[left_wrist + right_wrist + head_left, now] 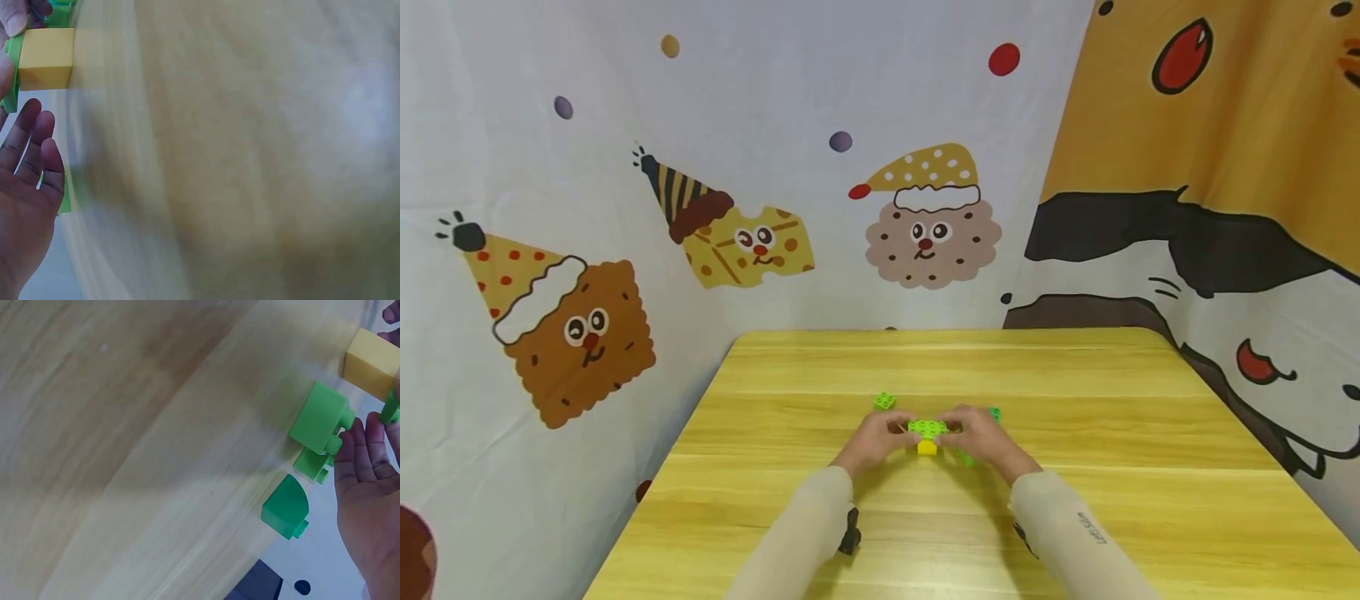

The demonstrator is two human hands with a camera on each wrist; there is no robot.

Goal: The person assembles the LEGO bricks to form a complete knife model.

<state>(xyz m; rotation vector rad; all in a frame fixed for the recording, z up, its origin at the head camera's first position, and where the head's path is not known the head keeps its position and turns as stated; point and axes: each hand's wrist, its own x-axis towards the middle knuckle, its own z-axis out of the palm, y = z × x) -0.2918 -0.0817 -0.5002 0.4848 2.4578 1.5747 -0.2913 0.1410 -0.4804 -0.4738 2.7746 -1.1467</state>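
A light green studded plate (928,427) lies over a yellow block (927,448), both between the two hands. My left hand (880,437) pinches the plate's left end, and my right hand (979,433) pinches its right end. In the left wrist view the yellow block (47,59) hangs against the green plate (14,72), and the left hand (31,200) has its other fingers extended. The right wrist view shows the yellow block (373,362) at the edge, above the right hand (369,500).
A light green block (884,401) sits behind the left hand. Beside the right hand are green blocks (320,419) and a darker green curved block (286,506). A patterned cloth (790,108) hangs behind the wooden table (940,358).
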